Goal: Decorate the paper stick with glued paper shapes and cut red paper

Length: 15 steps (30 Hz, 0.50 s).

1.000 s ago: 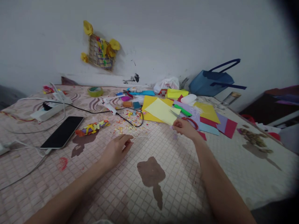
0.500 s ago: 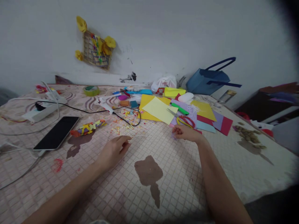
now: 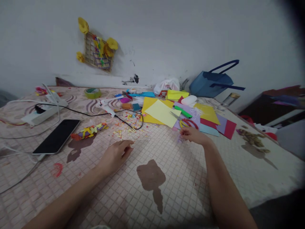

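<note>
My left hand (image 3: 117,155) rests low over the checked tablecloth, its thumb and fingers pinched on the end of a thin white string (image 3: 142,139). The string runs to the right across the cloth and fades from sight. My right hand (image 3: 194,135) is closed just in front of the scissors (image 3: 189,123) with red and yellow handles. Whatever is between its fingertips is too small to make out. Yellow, purple and red paper sheets lie beyond it, with a pale yellow sheet (image 3: 162,113) on top and a green cutter (image 3: 183,111) beside it.
Paper scraps (image 3: 121,132) lie beyond my left hand. A glue gun (image 3: 108,109) trails a black cable. To the left are a phone (image 3: 57,136), a power strip (image 3: 45,113) and a colourful paper craft (image 3: 89,131). A blue bag (image 3: 211,84) stands at the back right.
My right hand has shifted a little to the right, away from my left hand. My left hand has stayed nearly in place.
</note>
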Each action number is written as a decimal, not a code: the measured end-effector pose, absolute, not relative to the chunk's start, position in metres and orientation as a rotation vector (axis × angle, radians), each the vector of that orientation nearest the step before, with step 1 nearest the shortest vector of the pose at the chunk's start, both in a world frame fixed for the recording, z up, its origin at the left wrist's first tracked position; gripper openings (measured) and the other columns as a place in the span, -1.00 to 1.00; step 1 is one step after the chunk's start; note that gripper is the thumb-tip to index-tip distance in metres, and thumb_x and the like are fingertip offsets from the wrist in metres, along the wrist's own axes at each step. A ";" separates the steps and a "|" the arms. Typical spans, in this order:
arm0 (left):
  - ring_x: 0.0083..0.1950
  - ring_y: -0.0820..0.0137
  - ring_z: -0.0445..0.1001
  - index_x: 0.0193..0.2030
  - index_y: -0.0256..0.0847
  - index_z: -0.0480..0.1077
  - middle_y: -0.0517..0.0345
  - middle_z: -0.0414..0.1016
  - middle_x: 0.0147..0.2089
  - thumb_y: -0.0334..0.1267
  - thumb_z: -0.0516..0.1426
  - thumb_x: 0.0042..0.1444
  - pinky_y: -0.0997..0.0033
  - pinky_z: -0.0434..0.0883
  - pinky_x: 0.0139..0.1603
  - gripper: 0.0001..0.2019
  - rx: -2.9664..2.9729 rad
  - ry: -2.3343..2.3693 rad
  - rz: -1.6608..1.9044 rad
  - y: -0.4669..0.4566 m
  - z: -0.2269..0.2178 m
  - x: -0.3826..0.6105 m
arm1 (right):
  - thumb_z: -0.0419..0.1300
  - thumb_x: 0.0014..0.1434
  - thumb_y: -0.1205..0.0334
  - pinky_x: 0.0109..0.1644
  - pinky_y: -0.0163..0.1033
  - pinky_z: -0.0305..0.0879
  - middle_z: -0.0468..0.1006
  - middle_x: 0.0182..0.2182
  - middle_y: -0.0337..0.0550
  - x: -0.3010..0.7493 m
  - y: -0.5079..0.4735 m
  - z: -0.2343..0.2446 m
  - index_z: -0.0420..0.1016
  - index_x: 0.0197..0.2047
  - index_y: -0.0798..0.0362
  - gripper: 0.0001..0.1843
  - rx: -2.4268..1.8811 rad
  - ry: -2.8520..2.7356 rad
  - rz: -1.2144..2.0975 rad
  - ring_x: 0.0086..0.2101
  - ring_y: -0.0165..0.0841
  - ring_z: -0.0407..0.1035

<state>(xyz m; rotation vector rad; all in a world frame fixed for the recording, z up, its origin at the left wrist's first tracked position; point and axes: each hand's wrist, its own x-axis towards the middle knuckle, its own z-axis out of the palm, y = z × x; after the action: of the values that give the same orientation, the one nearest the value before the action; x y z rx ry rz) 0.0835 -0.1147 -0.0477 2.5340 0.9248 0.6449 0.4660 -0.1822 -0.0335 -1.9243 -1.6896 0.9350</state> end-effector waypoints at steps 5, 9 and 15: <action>-0.30 0.39 0.47 -0.09 -0.21 0.34 0.09 0.51 -0.29 -0.26 0.00 0.17 0.41 0.38 -0.30 -0.79 2.549 0.913 0.629 -0.113 -0.049 0.083 | 0.15 -0.03 0.16 -0.57 -0.40 0.19 0.35 -0.55 -0.29 0.467 -0.190 -0.033 0.30 -0.36 0.05 -0.83 -1.898 -1.685 0.984 -0.55 -0.46 0.25; -0.29 0.38 0.47 -0.08 -0.21 0.34 0.08 0.51 -0.27 -0.26 0.00 0.17 0.40 0.39 -0.28 -0.78 2.554 0.912 0.621 -0.113 -0.050 0.082 | 0.21 -0.12 0.24 -0.57 -0.38 0.15 0.36 -0.57 -0.30 0.463 -0.187 -0.044 0.34 -0.34 0.07 -0.79 -1.943 -1.699 0.936 -0.55 -0.44 0.25; -0.26 0.37 0.47 -0.08 -0.20 0.34 0.07 0.52 -0.26 -0.28 -0.01 0.18 0.36 0.39 -0.24 -0.79 2.576 0.880 0.611 -0.118 -0.048 0.082 | 0.24 -0.17 0.28 -0.44 -0.31 0.19 0.40 -0.56 -0.27 0.459 -0.184 -0.046 0.36 -0.51 0.07 -0.88 -1.950 -1.709 0.821 -0.50 -0.41 0.26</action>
<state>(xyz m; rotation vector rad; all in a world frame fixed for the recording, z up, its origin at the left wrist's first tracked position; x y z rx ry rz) 0.0823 -0.1184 -0.0483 2.5756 0.8801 0.6111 0.4592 -0.1836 -0.0459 -1.9498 -1.7089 0.8205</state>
